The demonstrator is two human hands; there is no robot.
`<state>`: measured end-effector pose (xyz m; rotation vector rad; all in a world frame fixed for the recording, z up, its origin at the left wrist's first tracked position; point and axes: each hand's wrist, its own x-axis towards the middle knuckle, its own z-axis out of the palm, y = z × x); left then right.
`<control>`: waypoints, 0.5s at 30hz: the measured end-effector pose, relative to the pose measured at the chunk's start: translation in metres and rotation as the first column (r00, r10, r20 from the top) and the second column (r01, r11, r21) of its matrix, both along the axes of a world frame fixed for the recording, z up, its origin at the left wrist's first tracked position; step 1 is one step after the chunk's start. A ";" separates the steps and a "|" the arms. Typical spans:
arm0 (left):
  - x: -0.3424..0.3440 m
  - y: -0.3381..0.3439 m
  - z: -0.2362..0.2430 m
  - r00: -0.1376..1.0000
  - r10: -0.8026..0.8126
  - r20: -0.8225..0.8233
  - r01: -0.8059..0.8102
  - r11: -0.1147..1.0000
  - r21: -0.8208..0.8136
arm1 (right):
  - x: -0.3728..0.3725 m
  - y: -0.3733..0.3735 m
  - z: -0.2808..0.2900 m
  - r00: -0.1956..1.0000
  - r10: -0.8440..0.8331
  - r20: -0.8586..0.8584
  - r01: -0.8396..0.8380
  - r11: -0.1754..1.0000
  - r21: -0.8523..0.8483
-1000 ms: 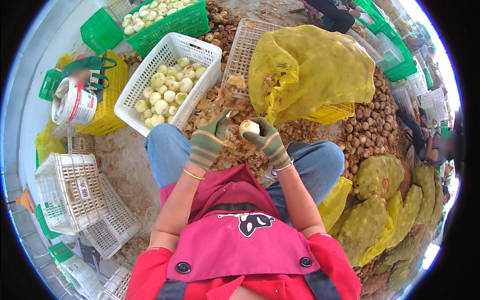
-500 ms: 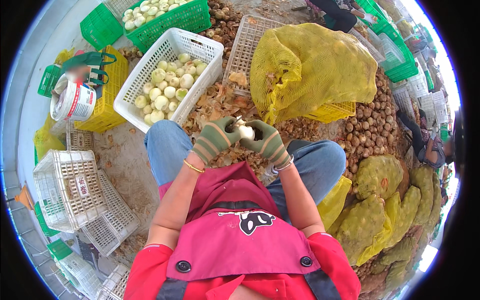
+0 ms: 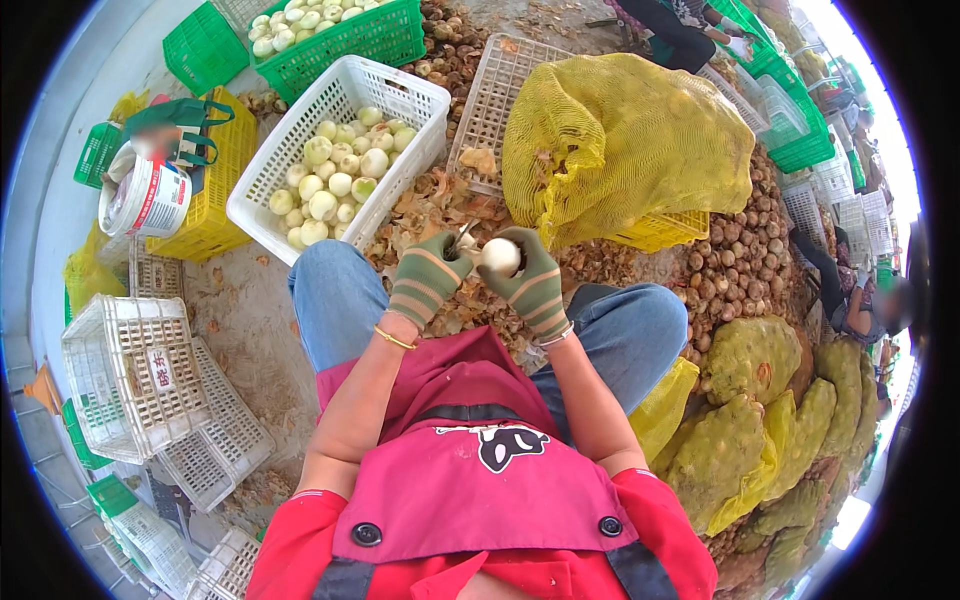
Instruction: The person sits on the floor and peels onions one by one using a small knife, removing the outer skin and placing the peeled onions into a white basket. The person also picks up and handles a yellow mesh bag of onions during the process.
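A peeled white onion [image 3: 500, 257] sits in the fingers of my right hand [image 3: 533, 280], which wears a green glove with tan stripes. Close beside it, my left hand [image 3: 432, 276], gloved the same way, is closed around a small knife [image 3: 464, 231]; only a short bit of its blade shows above the fist. Both hands are over my lap, slightly apart. Beyond the left hand stands a white plastic crate [image 3: 262, 205] with many peeled onions [image 3: 340, 184] in it. Dry onion skins [image 3: 440, 215] cover the floor between my knees and the crates.
A yellow mesh sack [image 3: 630, 140] rests on a yellow crate ahead right, beside a heap of unpeeled onions [image 3: 735, 255]. Full sacks [image 3: 752, 358] lie at my right. White crates [image 3: 135, 380] are stacked at left; a white bucket [image 3: 150, 200] is near a yellow crate. Other people work at far right.
My hands have moved a little apart. The onion has come away from the left hand and now shows whole, rounded and white, in the right hand.
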<state>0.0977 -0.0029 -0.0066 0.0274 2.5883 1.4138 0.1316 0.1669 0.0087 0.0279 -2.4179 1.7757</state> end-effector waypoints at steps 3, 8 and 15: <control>0.008 -0.005 -0.008 0.997 0.034 -0.075 -0.041 0.995 -0.088 | -0.016 0.016 -0.040 0.958 -0.194 0.212 0.280 0.790 -0.546; 0.031 -0.015 -0.032 0.986 -0.140 -0.085 0.099 0.924 -0.368 | -0.036 0.041 -0.064 0.764 -0.399 0.507 0.641 0.383 -0.666; 0.044 -0.019 -0.066 0.898 -0.276 0.344 0.317 0.946 -0.068 | -0.112 0.010 -0.008 0.956 0.258 0.136 -0.246 0.964 -0.104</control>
